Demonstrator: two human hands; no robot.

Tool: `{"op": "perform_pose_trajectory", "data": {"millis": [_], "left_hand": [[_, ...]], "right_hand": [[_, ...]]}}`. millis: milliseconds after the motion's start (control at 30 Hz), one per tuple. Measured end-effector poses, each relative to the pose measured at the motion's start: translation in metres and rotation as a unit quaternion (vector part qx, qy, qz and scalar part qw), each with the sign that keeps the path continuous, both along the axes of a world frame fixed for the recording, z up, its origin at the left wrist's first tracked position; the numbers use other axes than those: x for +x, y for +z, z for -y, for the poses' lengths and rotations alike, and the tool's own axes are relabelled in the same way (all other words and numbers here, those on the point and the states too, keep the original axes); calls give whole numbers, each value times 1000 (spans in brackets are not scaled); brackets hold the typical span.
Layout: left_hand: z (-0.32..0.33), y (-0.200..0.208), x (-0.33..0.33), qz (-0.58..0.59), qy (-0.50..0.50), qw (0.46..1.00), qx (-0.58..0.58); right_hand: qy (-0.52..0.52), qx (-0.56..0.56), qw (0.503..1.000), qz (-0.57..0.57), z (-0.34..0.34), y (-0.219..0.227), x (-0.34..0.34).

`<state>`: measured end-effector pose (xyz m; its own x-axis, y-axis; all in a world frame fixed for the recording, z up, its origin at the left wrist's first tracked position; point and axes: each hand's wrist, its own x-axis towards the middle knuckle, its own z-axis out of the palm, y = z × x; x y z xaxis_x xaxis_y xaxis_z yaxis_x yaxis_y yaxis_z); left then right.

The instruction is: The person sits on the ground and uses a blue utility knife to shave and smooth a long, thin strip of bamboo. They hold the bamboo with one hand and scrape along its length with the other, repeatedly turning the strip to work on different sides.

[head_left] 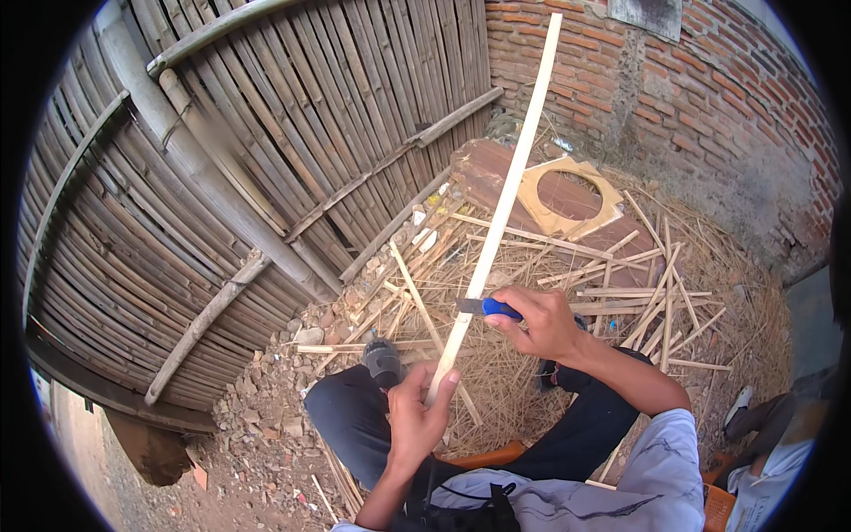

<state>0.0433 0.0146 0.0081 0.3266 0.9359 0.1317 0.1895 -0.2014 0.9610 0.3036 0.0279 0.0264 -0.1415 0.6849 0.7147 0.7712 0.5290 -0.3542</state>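
A long pale bamboo strip point(506, 200) slants up and away from my lap toward the brick wall. My left hand point(417, 415) is closed around its near end, with the thumb lying along the strip. In my right hand point(542, 324) is a knife point(502, 309) with a blue handle. Its short dark blade lies across the strip, touching it a little beyond my left hand. Both hands are above my knees, and the fingertips under the strip are hidden.
Several cut strips point(667, 301) lie scattered over straw and shavings ahead. Beyond them, a board with a round hole point(574, 197) rests on a brown panel point(483, 168). A bamboo fence point(266, 133) stands left, a brick wall point(674, 106) behind. Another person point(771, 426) sits at right.
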Motion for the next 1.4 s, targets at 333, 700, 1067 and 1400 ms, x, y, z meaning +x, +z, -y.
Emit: {"op": "perform_pose_trajectory", "data": {"millis": [333,700,1067,1400], "left_hand": [[-2,0,12,84,19,996,7],[19,-3,-27,37,-23,991,-130],[21,-20,-94,-27,-46,986,-159],[25,-18,-161,-84,-39,974,-206]], "right_hand": [[11,-14,1000,8,9,9,-21],[-165,-3,982,-90,-30,25,66],[-252,-37,958,-130,-55,1,141],[-289,-33,950,-115,-62,-16,171]]}}
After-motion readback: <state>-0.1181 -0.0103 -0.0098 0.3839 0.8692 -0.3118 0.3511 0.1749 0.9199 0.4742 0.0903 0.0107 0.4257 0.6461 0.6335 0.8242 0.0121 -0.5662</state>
